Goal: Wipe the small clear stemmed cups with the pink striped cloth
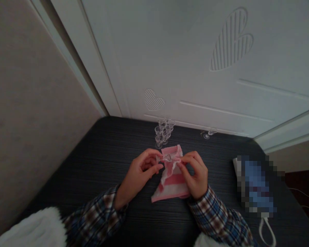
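A small clear stemmed glass [167,157] lies sideways between my hands, over the cloth. My left hand [145,164] is closed on one end of the glass, its thumb and fingers around what looks like the foot. With thumb and forefinger, my right hand [195,171] pinches the pink-and-white striped cloth [176,180] just right of the glass. The cloth hangs in folds below the glass, its lower edge spread towards me. Just beyond my hands, several similar small glasses [166,132] stand upright in a tight cluster on the dark table [98,164].
Farther right, near the back edge, is another small glassware piece [208,133], possibly more than one. A blurred-out blue item with a white strap [266,230] lies at the right. A white panel with raised hearts [154,100] rises behind the table, and a wall [36,103] borders the left.
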### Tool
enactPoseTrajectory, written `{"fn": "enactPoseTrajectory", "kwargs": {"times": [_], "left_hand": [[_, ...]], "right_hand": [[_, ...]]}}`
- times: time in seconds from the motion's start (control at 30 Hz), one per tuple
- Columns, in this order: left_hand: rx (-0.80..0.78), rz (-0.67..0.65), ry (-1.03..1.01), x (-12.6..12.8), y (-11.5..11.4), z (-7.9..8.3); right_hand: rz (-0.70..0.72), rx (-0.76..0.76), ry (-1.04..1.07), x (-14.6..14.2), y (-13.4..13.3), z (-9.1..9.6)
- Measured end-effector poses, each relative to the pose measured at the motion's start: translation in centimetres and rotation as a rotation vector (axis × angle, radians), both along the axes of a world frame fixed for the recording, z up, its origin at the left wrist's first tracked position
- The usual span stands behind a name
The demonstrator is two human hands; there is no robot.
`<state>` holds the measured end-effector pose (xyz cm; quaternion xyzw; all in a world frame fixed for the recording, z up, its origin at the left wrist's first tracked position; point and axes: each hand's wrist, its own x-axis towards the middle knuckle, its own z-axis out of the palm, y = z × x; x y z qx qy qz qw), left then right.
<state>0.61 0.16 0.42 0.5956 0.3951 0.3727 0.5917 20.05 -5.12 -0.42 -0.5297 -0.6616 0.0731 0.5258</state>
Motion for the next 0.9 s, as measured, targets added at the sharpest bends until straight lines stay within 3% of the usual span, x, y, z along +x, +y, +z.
{"fn": "enactPoseTrajectory", "kwargs": {"times": [0.2,0.9], "left_hand": [[0.082,0.006,0.035,-0.09,-0.04,-0.31],[-0.013,-0.104,-0.006,-0.27,0.04,-0.63]], "right_hand": [[0.001,0.005,0.014,-0.05,0.04,0.15],[0.005,0.026,-0.042,0.18,0.01,0.06]]}}
